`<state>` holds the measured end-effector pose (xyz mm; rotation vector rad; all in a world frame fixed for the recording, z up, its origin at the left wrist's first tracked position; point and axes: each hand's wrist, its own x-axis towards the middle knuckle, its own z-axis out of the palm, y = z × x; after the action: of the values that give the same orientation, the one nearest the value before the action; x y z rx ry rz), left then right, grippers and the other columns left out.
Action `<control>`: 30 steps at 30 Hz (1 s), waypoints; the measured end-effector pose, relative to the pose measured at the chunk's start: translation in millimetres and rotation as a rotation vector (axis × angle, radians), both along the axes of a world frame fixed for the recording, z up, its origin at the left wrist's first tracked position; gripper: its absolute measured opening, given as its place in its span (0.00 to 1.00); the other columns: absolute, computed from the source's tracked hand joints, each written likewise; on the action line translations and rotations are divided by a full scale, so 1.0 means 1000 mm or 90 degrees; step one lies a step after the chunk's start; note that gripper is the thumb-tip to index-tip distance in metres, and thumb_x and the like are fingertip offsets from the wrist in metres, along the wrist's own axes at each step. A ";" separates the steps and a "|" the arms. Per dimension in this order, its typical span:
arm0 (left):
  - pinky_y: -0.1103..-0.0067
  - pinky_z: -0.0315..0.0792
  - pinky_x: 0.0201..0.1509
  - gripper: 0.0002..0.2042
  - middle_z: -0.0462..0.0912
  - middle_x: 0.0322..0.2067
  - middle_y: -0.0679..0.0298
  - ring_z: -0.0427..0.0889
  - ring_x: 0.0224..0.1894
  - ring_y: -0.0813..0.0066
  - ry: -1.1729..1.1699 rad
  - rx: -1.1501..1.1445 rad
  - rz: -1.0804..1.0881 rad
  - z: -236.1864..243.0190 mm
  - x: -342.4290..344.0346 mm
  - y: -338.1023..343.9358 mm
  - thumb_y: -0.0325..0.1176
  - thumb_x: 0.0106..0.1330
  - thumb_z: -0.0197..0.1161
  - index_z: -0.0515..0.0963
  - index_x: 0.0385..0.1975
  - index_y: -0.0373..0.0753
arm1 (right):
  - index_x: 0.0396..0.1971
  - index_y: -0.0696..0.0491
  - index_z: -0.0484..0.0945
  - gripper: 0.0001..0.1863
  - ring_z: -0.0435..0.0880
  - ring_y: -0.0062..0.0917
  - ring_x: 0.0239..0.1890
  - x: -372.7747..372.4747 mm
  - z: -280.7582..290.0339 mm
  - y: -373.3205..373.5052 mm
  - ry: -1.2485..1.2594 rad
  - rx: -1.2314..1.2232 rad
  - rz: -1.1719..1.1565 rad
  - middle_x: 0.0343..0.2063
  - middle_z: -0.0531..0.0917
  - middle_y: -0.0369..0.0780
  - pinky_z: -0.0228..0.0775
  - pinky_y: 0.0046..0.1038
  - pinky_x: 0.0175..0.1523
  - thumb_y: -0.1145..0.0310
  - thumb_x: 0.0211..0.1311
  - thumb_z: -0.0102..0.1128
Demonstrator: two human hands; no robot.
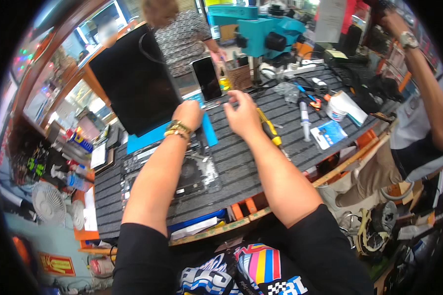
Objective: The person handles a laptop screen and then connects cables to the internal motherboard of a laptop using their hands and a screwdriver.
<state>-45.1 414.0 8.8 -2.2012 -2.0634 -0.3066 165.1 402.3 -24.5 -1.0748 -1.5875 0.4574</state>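
Observation:
My left hand [189, 115], with a beaded bracelet [177, 129] at the wrist, is closed above the far edge of an opened laptop base [192, 172] with its inner parts bare. Whatever its fingers hold is hidden behind the hand. To its right my right hand [242, 114] hovers over the ribbed mat, fingers bent and apart, nothing visible in them. A dark-screened smartphone [207, 78] stands upright just beyond both hands. A large black screen panel [135, 81] leans at the left, over a blue mat [209, 130]. Beside my right forearm lies a yellow-and-black screwdriver [269, 130].
A teal microscope [261, 32] stands at the back beside a brown pen holder [240, 77]. On the right lie a syringe [305, 122], a blue-and-white card [329, 133] and a white tub [336, 107]. One person [179, 44] stands across the bench; another person's arm [423, 69] shows at right.

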 end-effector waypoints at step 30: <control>0.73 0.75 0.37 0.22 0.84 0.50 0.62 0.78 0.37 0.68 -0.104 0.551 -0.745 0.170 0.153 -0.311 0.38 0.58 0.69 0.86 0.55 0.46 | 0.58 0.57 0.82 0.22 0.86 0.41 0.52 -0.009 0.003 -0.015 -0.012 0.032 0.053 0.47 0.85 0.46 0.79 0.38 0.57 0.71 0.64 0.71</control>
<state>108.0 103.4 178.6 -2.4120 -0.2273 -1.1789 156.3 387.1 -22.0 -0.9805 -1.6567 0.4629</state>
